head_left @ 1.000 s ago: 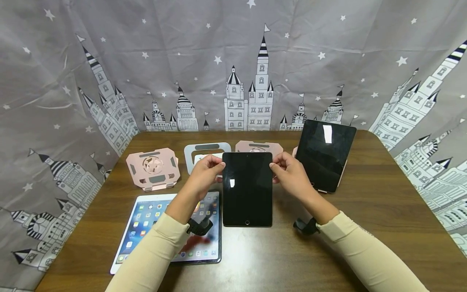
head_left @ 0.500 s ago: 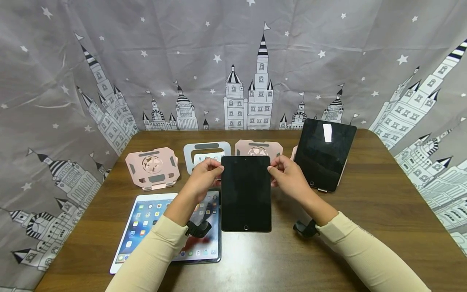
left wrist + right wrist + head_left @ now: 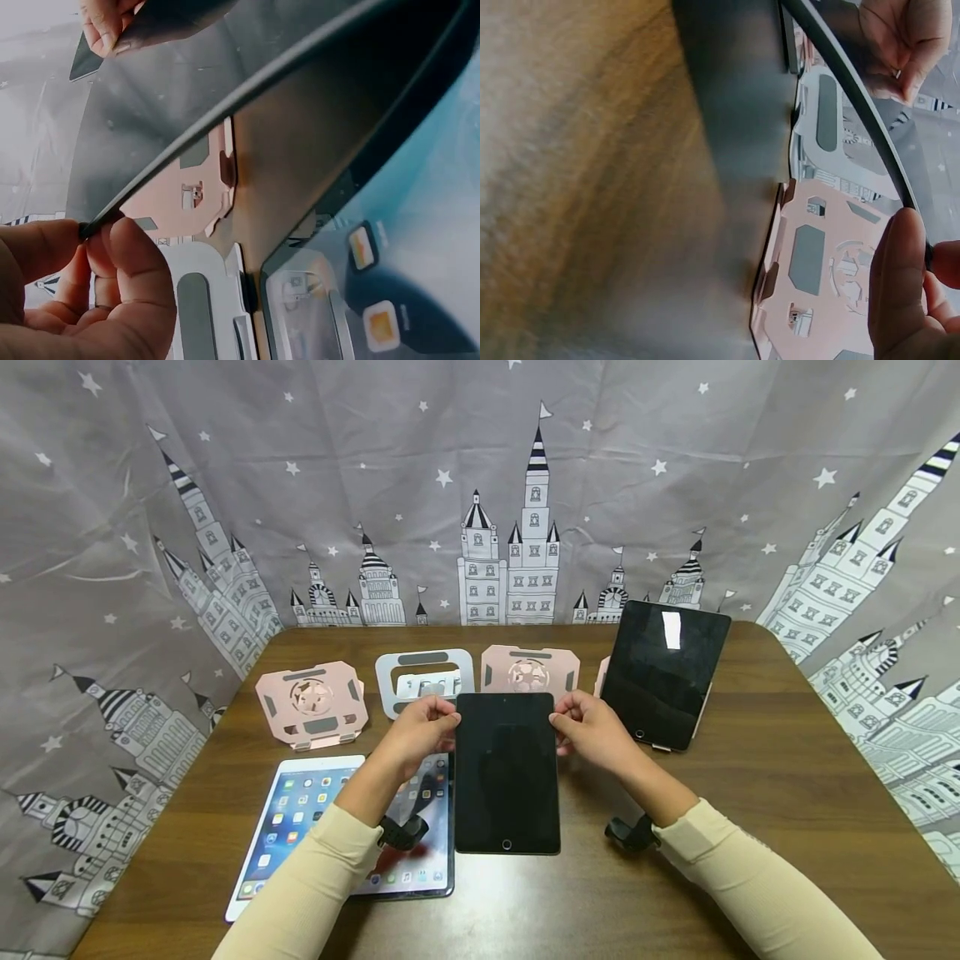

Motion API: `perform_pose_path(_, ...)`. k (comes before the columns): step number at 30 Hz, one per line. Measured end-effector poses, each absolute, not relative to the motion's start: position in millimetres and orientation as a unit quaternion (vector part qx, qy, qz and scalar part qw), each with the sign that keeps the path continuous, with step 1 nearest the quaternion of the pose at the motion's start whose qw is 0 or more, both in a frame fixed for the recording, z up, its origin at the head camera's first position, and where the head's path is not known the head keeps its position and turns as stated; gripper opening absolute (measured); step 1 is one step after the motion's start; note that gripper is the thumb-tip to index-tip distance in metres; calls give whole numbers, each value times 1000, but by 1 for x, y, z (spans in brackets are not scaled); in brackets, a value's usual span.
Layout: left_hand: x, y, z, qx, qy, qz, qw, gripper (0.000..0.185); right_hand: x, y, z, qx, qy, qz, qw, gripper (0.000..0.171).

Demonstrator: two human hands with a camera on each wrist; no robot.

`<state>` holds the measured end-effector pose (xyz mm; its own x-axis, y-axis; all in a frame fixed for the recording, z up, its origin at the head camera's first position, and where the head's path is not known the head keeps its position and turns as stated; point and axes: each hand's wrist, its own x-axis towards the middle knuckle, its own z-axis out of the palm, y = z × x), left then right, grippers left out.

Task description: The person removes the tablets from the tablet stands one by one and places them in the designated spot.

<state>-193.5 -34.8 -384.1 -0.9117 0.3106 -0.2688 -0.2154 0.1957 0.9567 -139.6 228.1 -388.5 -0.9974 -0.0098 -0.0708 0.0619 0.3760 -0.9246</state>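
At the far left of the brown table [image 3: 787, 793], a pink stand [image 3: 311, 697] leans back, its ring-shaped cutout and grey pads facing the person. In front of it lies a lit display [image 3: 298, 814] with rows of app icons and a white border along its left side; the left forearm crosses it, so whether one device or two lie there cannot be told. The left hand [image 3: 420, 735] pinches the upper left edge of a black tablet [image 3: 506, 777], thumb on the front and fingers behind. Just beyond that hand, a pale stand [image 3: 386, 681] frames a wide opening. The black tablet is between the two hands, its dark screen and round home button toward the person, the button at the bottom; whether its lower edge touches the table cannot be told. A second pink stand [image 3: 528, 668] shows above the tablet's top edge, partly hidden by it. The right hand [image 3: 596, 731] pinches the upper right edge, its thumb also in front. To the right of that hand, another dark tablet [image 3: 667, 677] leans tilted on a pink support [image 3: 602, 672], a bright reflection near its top. A grey curtain [image 3: 480, 435] printed with castles and stars hangs behind everything.
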Motion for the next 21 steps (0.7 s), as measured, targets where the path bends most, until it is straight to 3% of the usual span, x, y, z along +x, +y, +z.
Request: perform_pose_path(21,-189,-46,-400,103,824,513,216,8,-137,233,-406,-21,834,-536,127,7)
